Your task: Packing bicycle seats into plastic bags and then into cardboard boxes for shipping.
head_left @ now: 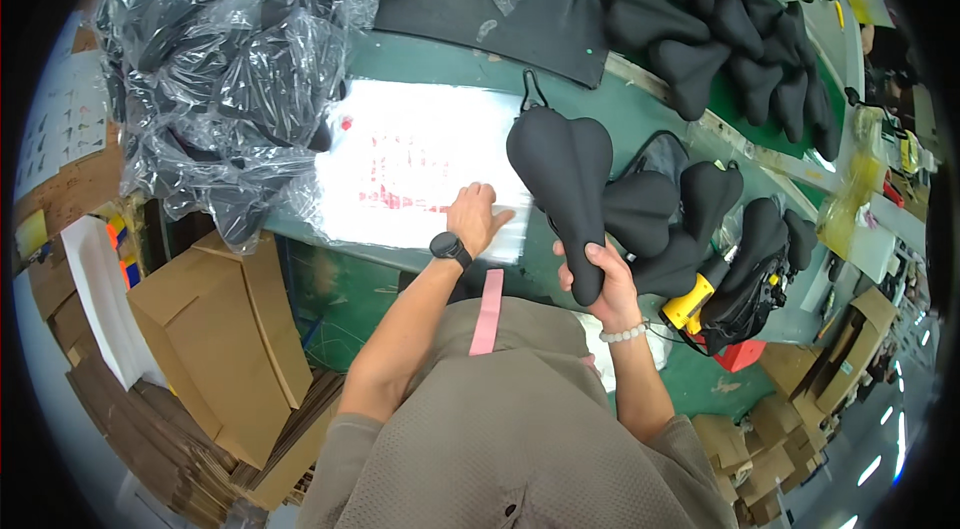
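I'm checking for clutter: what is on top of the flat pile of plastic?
The left hand rests on the flat pile of plastic. The black bike seat in the right hand hides part of the pile's right edge. What they cover cannot be seen.

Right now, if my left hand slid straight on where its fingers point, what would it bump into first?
The shiny plastic stack: your left hand seems to rest on it already. Past its far edge looks like green tabletop, though the black saddle may be close; depth is unclear.
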### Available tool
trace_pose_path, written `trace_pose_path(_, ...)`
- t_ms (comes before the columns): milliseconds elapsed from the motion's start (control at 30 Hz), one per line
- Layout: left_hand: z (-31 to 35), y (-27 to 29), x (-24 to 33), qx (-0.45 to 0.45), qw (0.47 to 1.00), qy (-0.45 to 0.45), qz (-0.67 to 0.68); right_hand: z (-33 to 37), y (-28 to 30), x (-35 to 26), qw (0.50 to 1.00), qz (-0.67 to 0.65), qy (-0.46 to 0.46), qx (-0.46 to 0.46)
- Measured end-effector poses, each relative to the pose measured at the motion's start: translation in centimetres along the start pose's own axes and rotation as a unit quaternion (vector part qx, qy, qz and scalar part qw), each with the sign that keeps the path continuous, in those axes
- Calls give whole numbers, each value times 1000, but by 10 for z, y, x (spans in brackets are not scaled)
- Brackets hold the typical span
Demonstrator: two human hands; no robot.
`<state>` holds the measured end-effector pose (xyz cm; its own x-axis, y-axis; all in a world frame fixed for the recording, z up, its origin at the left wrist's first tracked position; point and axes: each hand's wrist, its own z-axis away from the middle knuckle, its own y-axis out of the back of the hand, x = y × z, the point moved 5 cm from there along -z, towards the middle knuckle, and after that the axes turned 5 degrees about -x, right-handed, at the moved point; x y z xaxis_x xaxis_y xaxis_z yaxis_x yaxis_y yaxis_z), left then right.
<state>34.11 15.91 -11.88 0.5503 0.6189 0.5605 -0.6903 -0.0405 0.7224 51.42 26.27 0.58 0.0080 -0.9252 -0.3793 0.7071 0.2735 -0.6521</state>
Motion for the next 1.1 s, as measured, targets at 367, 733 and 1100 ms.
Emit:
trace_pose_path(367, 8, -9, -43, -101, 956, 66, 268, -3, 5, -3, 999, 39, 31, 6)
trace_pose_path(733, 8, -23, -67, -104, 884, 147, 432, 2, 7, 15, 768, 623, 112, 100)
trace_pose_path(1100, 29, 29, -66, 60, 811, 192, 549, -7, 5, 50, 570, 819, 53, 49)
